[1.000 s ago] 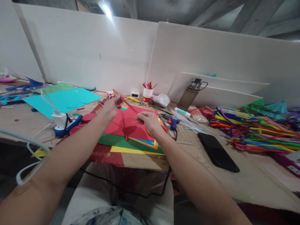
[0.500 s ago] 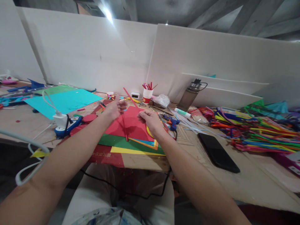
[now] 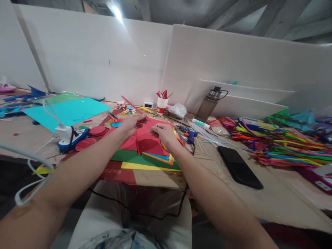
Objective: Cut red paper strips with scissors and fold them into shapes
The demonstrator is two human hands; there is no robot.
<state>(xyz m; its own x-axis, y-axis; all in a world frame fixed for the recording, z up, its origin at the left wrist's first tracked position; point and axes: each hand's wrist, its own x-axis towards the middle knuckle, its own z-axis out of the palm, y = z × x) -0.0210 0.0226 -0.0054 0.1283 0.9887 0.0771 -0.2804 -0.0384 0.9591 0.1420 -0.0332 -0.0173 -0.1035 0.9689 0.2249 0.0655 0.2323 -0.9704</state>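
A thin red paper strip [image 3: 131, 104] slants up to the left over the table. My left hand [image 3: 132, 123] is closed around its lower part, thumb and fingers together. My right hand [image 3: 162, 133] is pinched shut just to the right, at the strip's lower end; the strip is hard to make out between the two hands. Below them lies a red sheet [image 3: 153, 143], with a second narrow red strip [image 3: 137, 141] on it. A green sheet [image 3: 124, 154] and a yellow sheet [image 3: 145, 167] show underneath.
A blue glue gun [image 3: 191, 136] lies right of the sheets, near a black phone [image 3: 240, 166]. Behind stand a paper cup [image 3: 162, 104] of red sticks and a bottle [image 3: 207, 105]. Colourful pipe cleaners [image 3: 290, 145] are heaped right. Left are red discs [image 3: 97, 130] and a power strip [image 3: 72, 140].
My left hand has moved right and closed on the red strip; before, it was open beside it. The strip's upper end has swung left and lies flatter. My right hand stays pinched.
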